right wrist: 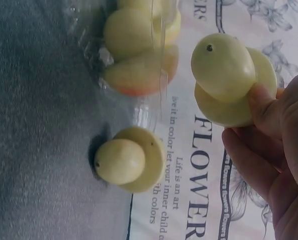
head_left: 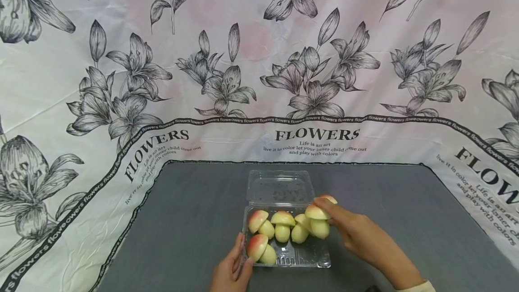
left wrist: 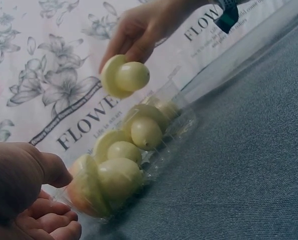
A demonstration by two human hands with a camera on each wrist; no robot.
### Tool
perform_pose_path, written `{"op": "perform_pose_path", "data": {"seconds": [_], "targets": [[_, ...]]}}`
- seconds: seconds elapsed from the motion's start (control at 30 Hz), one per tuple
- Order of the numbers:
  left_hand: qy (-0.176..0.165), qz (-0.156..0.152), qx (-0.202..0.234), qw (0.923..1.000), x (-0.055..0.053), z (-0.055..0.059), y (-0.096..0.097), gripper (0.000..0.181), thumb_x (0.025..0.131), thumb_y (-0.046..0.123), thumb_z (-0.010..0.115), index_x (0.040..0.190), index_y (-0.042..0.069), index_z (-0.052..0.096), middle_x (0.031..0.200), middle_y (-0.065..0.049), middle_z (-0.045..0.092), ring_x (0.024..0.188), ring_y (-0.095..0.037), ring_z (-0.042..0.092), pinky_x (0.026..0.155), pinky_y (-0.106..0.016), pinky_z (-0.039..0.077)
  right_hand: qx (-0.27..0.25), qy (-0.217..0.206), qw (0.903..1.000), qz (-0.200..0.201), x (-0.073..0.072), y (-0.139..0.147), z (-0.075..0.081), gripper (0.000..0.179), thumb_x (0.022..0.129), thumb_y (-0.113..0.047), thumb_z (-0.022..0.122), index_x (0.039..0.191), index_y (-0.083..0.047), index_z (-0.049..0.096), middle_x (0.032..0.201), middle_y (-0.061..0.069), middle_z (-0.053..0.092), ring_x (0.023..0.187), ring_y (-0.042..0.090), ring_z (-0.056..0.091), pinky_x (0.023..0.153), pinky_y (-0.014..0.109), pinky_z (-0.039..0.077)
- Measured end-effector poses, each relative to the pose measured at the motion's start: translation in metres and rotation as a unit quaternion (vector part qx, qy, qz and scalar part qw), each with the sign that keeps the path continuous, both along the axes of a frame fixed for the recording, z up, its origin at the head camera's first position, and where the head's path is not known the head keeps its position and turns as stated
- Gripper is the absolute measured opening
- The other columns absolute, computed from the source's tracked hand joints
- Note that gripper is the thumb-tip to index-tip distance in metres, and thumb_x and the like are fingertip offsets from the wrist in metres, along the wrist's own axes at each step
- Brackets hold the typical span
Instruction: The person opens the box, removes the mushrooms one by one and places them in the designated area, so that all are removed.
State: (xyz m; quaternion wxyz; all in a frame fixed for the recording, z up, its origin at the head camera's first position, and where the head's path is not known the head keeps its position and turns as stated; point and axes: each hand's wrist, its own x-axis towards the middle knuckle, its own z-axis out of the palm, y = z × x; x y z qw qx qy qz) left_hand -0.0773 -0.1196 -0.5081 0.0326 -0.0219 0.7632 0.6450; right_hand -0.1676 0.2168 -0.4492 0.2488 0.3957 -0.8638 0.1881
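My right hand (head_left: 354, 226) pinches a toy mushroom (right wrist: 223, 67) with a pale stem and a yellow-red cap. It is raised over the right side of an opened clear plastic box (head_left: 302, 260). Several similar mushrooms lie in the box, among them one (head_left: 282, 226) in the back row and one (head_left: 259, 249) at the front left. My left hand (head_left: 232, 267) grips the box's front left edge between thumb and fingers. Outside the box, another mushroom (right wrist: 123, 160) rests on the table; in the head view the right hand and its mushroom mostly hide it.
The box's transparent lid (head_left: 279, 186) lies folded back behind it. A grey cloth-like surface (head_left: 190, 220) spreads around the box. Behind and at the sides hangs a white flower-printed cloth (head_left: 227, 143). A small dark object (head_left: 372, 288) shows at the bottom edge of the head view.
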Motion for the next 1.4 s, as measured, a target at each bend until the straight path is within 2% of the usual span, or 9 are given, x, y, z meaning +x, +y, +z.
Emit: {"op": "perform_pose_path", "data": {"seconds": [0.17, 0.33, 0.43, 0.5, 0.6, 0.73, 0.8, 1.07, 1.4], "targets": [[0.0, 0.001, 0.0, 1.0, 0.001, 0.0, 0.0, 0.081, 0.102, 0.029, 0.073, 0.161, -0.009, 0.032, 0.163, -0.032, 0.035, 0.149, -0.051, 0.035, 0.113, -0.052, 0.047, -0.01, 0.021, 0.9997, -0.007, -0.002, 0.007, 0.0, 0.073, 0.087, 0.001, 0.08, 0.154, -0.016, 0.056, 0.141, 0.001, 0.07, 0.096, 0.022, 0.078, 0.076, 0.034, 0.067], [0.009, 0.005, -0.003, 0.9999, 0.001, 0.0, 0.001, 0.079, 0.102, 0.025, 0.073, 0.16, -0.009, 0.033, 0.162, -0.031, 0.036, 0.149, -0.05, 0.036, 0.113, -0.051, 0.047, -0.024, 0.019, 0.9995, -0.009, -0.004, 0.014, 0.0, 0.064, 0.094, -0.002, 0.077, 0.154, -0.013, 0.057, 0.135, 0.003, 0.073, 0.095, 0.02, 0.078, 0.076, 0.033, 0.066], [0.012, 0.005, -0.004, 0.9999, 0.002, 0.0, 0.001, 0.078, 0.102, 0.025, 0.073, 0.16, -0.009, 0.034, 0.162, -0.031, 0.036, 0.149, -0.05, 0.036, 0.113, -0.05, 0.047, -0.03, 0.023, 0.999, -0.023, -0.005, 0.019, 0.001, 0.045, 0.108, -0.019, 0.064, 0.153, -0.014, 0.058, 0.128, 0.005, 0.076, 0.087, 0.02, 0.078, 0.07, 0.034, 0.066], [0.014, 0.004, -0.003, 0.9999, 0.001, 0.0, 0.001, 0.078, 0.102, 0.025, 0.073, 0.16, -0.009, 0.033, 0.163, -0.031, 0.036, 0.149, -0.05, 0.036, 0.113, -0.05, 0.047, -0.032, 0.026, 0.9986, -0.033, -0.005, 0.022, 0.001, 0.043, 0.113, -0.031, 0.051, 0.152, -0.014, 0.058, 0.127, 0.009, 0.076, 0.086, 0.022, 0.079, 0.068, 0.035, 0.066], [0.015, 0.002, -0.001, 0.9999, 0.001, 0.0, 0.001, 0.078, 0.102, 0.024, 0.073, 0.16, -0.009, 0.033, 0.163, -0.031, 0.035, 0.15, -0.05, 0.034, 0.114, -0.05, 0.045, -0.034, 0.023, 0.9981, -0.046, -0.006, 0.026, 0.002, 0.042, 0.112, -0.023, 0.056, 0.152, -0.014, 0.058, 0.132, 0.013, 0.074, 0.094, 0.028, 0.079, 0.071, 0.037, 0.067], [0.014, -0.001, 0.002, 0.9999, 0.001, 0.0, 0.001, 0.079, 0.102, 0.024, 0.073, 0.161, -0.01, 0.032, 0.164, -0.031, 0.034, 0.15, -0.049, 0.033, 0.115, -0.05, 0.044, -0.036, 0.018, 0.9973, -0.062, -0.007, 0.03, 0.004, 0.07, 0.087, 0.008, 0.079, 0.151, -0.012, 0.059, 0.137, 0.015, 0.07, 0.103, 0.032, 0.077, 0.076, 0.04, 0.066], [0.01, -0.002, 0.0, 1.0, 0.001, 0.0, 0.001, 0.08, 0.102, 0.026, 0.073, 0.161, -0.009, 0.032, 0.164, -0.031, 0.034, 0.15, -0.05, 0.034, 0.114, -0.051, 0.045, -0.038, 0.018, 0.9965, -0.072, -0.008, 0.031, 0.004, 0.079, 0.079, 0.013, 0.082, 0.15, -0.012, 0.06, 0.137, 0.016, 0.07, 0.106, 0.033, 0.076, 0.08, 0.043, 0.066], [-0.002, 0.0, -0.004, 1.0, 0.0, 0.002, 0.001, 0.082, 0.102, 0.029, 0.074, 0.161, -0.008, 0.031, 0.165, -0.03, 0.033, 0.15, -0.05, 0.034, 0.114, -0.051, 0.045, -0.047, 0.02, 0.9944, -0.093, -0.011, 0.038, 0.004, 0.082, 0.076, 0.019, 0.083, 0.15, -0.008, 0.059, 0.138, 0.021, 0.068, 0.104, 0.039, 0.075, 0.073, 0.048, 0.066], [0.013, 0.005, -0.006, 0.9999, 0.003, 0.003, 0.003, 0.078, 0.102, 0.024, 0.072, 0.16, -0.01, 0.032, 0.164, -0.032, 0.034, 0.15, -0.052, 0.034, 0.115, -0.049, 0.046, -0.046, -0.036, 0.9876, -0.145, -0.01, 0.041, 0.002, 0.059, 0.093, 0.009, 0.073, 0.148, -0.006, 0.06, 0.143, 0.021, 0.065, 0.109, 0.044, 0.073, 0.077, 0.057, 0.064]]}}
